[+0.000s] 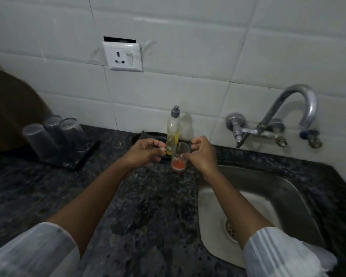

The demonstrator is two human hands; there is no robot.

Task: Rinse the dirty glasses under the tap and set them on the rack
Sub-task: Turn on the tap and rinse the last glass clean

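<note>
White wall tiles ran behind the dark speckled stone table (152,206), with a socket plate (122,56) set in them and a curved metal tap (300,108) mounted over the steel sink (284,188) on the right side. At the back of the table, just left of the sink, stood a dirty glass (179,157), upright, with an orange residue in its bottom. The person's right hand (201,152) was at that glass, thumb against its near side and fingers curled round by the rim, so it looked to be gripping it. The left hand (146,151) hovered just beside the glass on its other side, fingers loosely curled, holding nothing and not touching it as far as I could see. Right behind the glass stood a dish soap bottle (173,130) with a grey cap and a little yellow liquid left in it. Well off to the left, a dark rack (76,158) carried three glasses (54,134) turned upside down in a row. Both pale striped sleeves (278,254) were pushed up the forearms.
</note>
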